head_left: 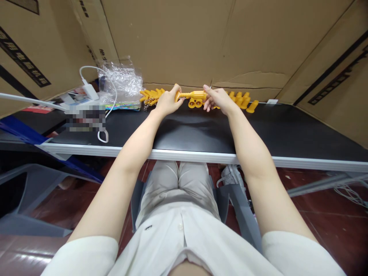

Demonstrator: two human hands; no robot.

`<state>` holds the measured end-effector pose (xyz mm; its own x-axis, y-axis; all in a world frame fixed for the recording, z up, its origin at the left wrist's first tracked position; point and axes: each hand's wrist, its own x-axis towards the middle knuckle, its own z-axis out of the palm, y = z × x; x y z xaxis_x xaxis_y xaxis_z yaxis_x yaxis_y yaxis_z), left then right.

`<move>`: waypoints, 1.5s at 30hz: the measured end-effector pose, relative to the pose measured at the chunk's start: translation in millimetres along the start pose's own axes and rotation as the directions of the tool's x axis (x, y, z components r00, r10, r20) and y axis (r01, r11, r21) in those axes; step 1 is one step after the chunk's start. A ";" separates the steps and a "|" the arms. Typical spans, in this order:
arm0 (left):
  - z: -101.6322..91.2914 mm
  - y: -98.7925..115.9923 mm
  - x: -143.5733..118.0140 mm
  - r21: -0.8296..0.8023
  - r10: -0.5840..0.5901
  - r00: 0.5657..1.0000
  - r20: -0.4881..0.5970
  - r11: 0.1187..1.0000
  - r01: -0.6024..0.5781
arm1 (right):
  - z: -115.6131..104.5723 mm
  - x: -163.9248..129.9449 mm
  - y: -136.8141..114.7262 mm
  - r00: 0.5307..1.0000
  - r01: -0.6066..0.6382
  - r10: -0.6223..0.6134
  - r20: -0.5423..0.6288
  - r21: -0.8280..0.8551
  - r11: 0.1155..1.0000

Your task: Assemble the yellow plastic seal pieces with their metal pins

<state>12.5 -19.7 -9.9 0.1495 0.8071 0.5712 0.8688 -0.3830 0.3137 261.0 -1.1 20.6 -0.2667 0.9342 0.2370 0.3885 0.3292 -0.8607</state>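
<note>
A yellow plastic part [187,95] with a ribbed stem lies level between my hands, above the back of the black desk. My left hand [167,102] closes thumb and forefinger round its left end. At its wider right end, the curled fingers of my right hand [219,100] close on it. Two round yellow pieces with hollow ends [195,103] show just under this part. Left of my left hand lies a bunch of yellow pieces [152,94], with small metal chains [149,102] beside them. Several yellow cone-shaped pieces [243,100] stand beyond my right hand. My fingers partly hide both ends.
Cardboard walls [184,42] enclose the desk [287,132] at the back and sides. Clear plastic bags [122,82] lie at the left, near a white charger [91,91] and its cable. A pale metal edge [195,155] runs along the desk's front, above my lap.
</note>
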 end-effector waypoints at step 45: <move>0.0 -0.6 0.1 -0.048 0.014 1.000 -0.019 0.999 -0.015 | -0.7 -6.8 -5.4 0.999 0.025 -0.027 0.045 0.033 0.999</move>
<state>12.0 -19.4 -10.0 0.1531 0.7928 0.5900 0.8429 -0.4164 0.3407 261.4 -9.2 24.0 -0.3165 0.9179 0.2394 0.3521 0.3480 -0.8688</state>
